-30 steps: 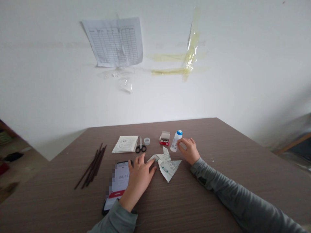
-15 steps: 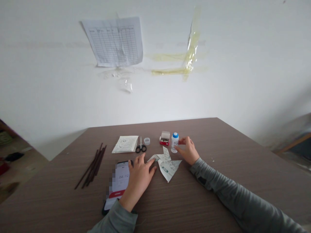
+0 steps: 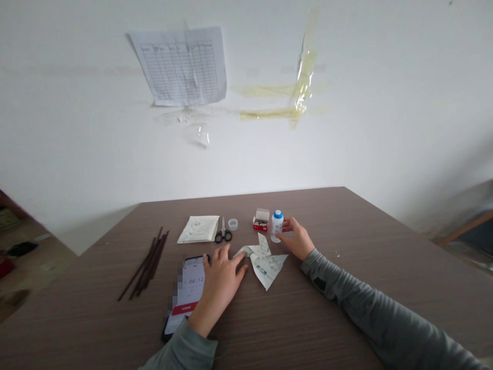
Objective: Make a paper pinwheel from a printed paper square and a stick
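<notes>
A pinwheel-shaped piece of folded printed paper (image 3: 266, 267) lies on the table between my hands. My left hand (image 3: 223, 280) rests palm down with fingers spread, its index fingertip at the paper's left blade; it partly covers a phone (image 3: 188, 293) showing a timer. A small white bottle with a blue cap (image 3: 277, 228) stands upright behind the paper. My right hand (image 3: 298, 240) holds the bottle's right side, thumb in front and the other fingers partly hidden behind it.
Left of the bottle are a small red open box (image 3: 261, 225) of metal pieces, a clear cap (image 3: 233, 224), scissors (image 3: 223, 235) and a flat stack of paper (image 3: 198, 229). Several dark brown sticks (image 3: 148, 264) lie at the left. A wall (image 3: 246, 164) stands behind the table.
My right hand's fingers have shifted very slightly at the bottle. The left hand, paper and other objects stay in place.
</notes>
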Tool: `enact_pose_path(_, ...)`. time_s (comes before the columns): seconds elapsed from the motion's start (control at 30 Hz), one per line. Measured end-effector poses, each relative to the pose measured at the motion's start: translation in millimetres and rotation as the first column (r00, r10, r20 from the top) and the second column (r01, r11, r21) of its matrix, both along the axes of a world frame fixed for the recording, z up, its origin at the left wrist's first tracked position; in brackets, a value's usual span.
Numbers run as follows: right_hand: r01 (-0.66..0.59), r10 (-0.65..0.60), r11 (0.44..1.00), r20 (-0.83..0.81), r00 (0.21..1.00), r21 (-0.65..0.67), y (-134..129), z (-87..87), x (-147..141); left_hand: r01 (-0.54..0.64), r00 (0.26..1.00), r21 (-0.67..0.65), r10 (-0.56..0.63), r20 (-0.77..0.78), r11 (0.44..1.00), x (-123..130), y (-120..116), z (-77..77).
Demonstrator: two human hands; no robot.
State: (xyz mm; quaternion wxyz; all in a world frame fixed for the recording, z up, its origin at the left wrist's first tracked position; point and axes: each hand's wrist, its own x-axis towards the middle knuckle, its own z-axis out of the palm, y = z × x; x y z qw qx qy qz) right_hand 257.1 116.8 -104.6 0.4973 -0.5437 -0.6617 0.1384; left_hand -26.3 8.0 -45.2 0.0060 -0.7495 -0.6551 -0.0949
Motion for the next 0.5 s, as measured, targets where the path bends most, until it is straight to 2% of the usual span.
enact_pose_path(0.1,-0.088,0.073,0.994,-0.199,0.977,-0.068,4.0,4.2,2.2,0.000,1.000,-0.009,0.000,-0.009,1.000,-0.9,-0.6,-0.3)
enact_pose_path(0.17,-0.127,0.108,0.990,-0.270,0.957,-0.053,7.8,9.0,1.2,-0.001,1.000,-0.007,0.001,-0.010,1.000,-1.9,0.0,-1.5)
enact_pose_path(0.33,-0.233,0.202,0.970,-0.303,0.931,-0.068,21.6,28.1,-8.6,-0.011,1.000,-0.007,0.011,-0.017,1.000,-6.0,2.0,-2.4)
enact_pose_path(0.5,-0.317,0.277,0.943,-0.291,0.916,-0.102,40.7,51.6,-25.0,-0.030,0.999,-0.053,0.027,-0.044,0.998,-9.2,1.3,4.1)
